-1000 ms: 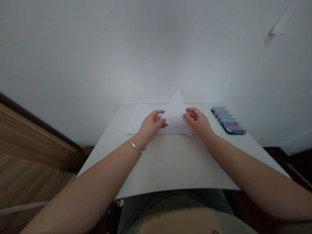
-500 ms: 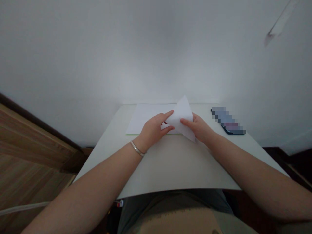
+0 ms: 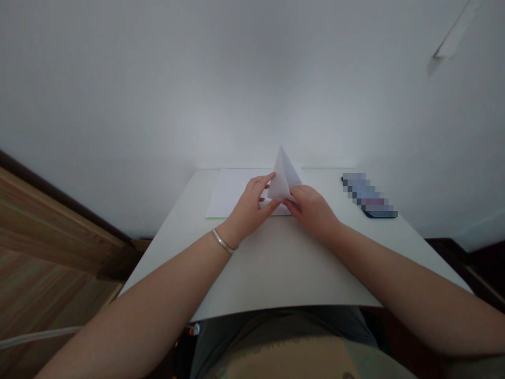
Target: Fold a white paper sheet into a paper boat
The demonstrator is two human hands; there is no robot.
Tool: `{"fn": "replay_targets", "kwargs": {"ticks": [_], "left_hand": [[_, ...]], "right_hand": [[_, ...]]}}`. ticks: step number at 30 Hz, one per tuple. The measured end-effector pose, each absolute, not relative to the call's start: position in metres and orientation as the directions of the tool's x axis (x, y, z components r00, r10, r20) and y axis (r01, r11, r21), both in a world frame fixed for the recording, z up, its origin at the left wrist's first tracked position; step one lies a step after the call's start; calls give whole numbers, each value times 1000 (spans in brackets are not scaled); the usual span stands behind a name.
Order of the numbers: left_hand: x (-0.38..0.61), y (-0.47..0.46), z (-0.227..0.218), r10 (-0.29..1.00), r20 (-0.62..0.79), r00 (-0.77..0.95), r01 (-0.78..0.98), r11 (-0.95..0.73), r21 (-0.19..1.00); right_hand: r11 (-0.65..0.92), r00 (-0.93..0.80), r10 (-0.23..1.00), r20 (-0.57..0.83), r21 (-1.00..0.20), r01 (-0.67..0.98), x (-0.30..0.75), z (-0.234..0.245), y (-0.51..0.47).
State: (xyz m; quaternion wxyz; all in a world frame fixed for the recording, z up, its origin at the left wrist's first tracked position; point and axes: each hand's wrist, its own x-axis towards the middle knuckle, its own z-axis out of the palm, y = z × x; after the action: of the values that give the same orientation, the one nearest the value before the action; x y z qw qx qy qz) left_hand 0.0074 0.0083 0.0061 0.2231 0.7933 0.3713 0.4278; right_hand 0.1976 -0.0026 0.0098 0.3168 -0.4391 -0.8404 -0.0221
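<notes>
A folded sheet of white paper [image 3: 281, 181] stands up in a pointed, triangular shape between my hands, with one crease facing me. My left hand [image 3: 251, 204], with a silver bangle at the wrist, grips its left side, fingers up along the edge and thumb at the bottom. Curled around the lower right part is my right hand [image 3: 314, 209], its thumb and fingers at the bottom edge. Behind and below the folded paper lie flat white sheets [image 3: 232, 193] with a thin green edge at the front.
A dark phone [image 3: 371, 200], its screen blurred out, lies at the right of the white table [image 3: 272, 268]. The table's far edge meets a white wall [image 3: 158, 95]. Wooden furniture [image 3: 51, 237] stands on the left.
The folded paper has turned and moved slightly left, so its point stands upright and it looks opened out. My right hand has shifted left and down to its bottom edge.
</notes>
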Motion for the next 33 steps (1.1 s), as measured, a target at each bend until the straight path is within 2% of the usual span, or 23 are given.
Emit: {"fn": "replay_targets", "kwargs": {"ticks": [6, 9, 11, 14, 16, 18, 21, 28, 33], "left_hand": [[14, 7, 3, 842, 440, 311, 298, -526, 796], [15, 8, 1, 872, 406, 273, 286, -477, 831], [14, 10, 0, 877, 393, 275, 277, -464, 842], [12, 11, -1, 878, 370, 305, 235, -446, 864], [10, 12, -1, 872, 346, 345, 185, -425, 886], [9, 12, 0, 857, 327, 399, 131, -406, 905], [8, 12, 2, 834, 332, 440, 95, -411, 907], [8, 14, -1, 827, 355, 436, 208, -477, 854], [9, 13, 0, 834, 328, 443, 257, -469, 845]], "right_hand": [[750, -593, 605, 531, -130, 649, 193, 17, -9], [753, -568, 568, 596, -98, 650, 197, 20, -12], [692, -437, 593, 676, -150, 707, 200, 18, -10], [573, -182, 700, 691, -391, 720, 203, 12, -2], [490, -108, 823, 558, -600, 632, 205, 6, 5], [389, -120, 910, 397, -715, 581, 206, 1, 10], [318, -147, 946, 289, -737, 597, 207, -1, 11], [414, -173, 899, 403, -647, 641, 202, 1, 7], [420, -182, 900, 396, -674, 608, 199, 1, 6]]}}
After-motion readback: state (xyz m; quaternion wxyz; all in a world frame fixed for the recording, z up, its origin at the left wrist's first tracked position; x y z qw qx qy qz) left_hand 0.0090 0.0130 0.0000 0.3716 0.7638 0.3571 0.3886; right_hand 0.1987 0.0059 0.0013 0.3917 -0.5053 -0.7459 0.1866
